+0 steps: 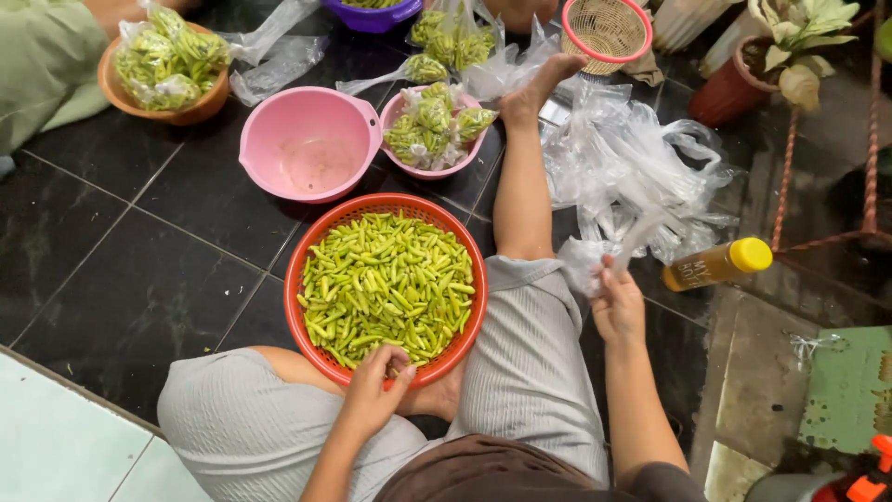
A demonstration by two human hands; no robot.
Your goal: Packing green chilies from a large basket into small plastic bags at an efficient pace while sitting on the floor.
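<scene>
The red basket [295, 279] of green chillies [386, 284] sits on the dark tiled floor [121, 270] between the person's knees, within easy reach: left hand [376, 386] pinches chillies at its near rim, right hand [618, 302] grips a clear plastic bag [595, 256].

A basket [295, 279] of chillies [386, 284] sits on the floor [121, 279] between the seated person's knees. The left hand [373, 386] rests at its near rim. The right hand [616, 302], right of the knee, holds a bag [585, 260]. Behind the basket stand two bowls [307, 141] side by side. A bottle [717, 265] lies right of the hand, before a heap of bags [632, 167].
</scene>
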